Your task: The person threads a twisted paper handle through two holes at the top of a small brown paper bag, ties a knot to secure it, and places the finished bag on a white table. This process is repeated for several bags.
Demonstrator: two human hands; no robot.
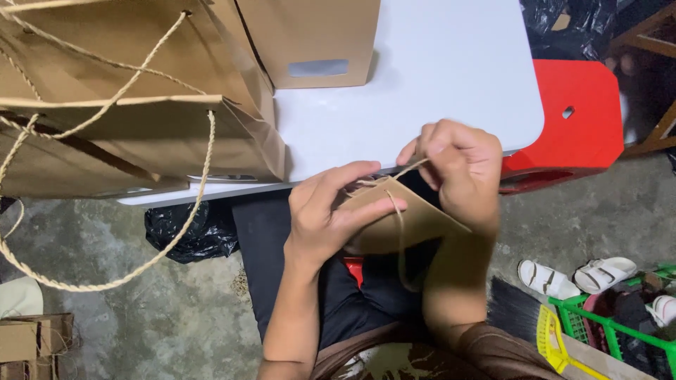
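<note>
Nearest the camera, the left hand (325,218) grips a flat brown card (405,214) over the lap: thumb on top of the near edge, the other fingers curled beneath, so the card is pinched flat between them. Just right of that thumb, a thin cord (396,211) crosses the card's upper face, runs down over its lower edge and hangs in a loop below. The right hand (458,169) sits above the card's far corner, fingertips pressed together on the cord's upper end, which rises taut from the card to that pinch. Whether the cord passes through a hole cannot be told.

To do the threading well, judged from this grip: keep the left thumb close to where the cord meets the card, so the card does not buckle; hold the right pinch near the cord's tip; draw along the cord's line, not sideways.

Beyond the fingers lies a white table (436,77); left of both hands stand bags (134,134) with rope handles.
</note>
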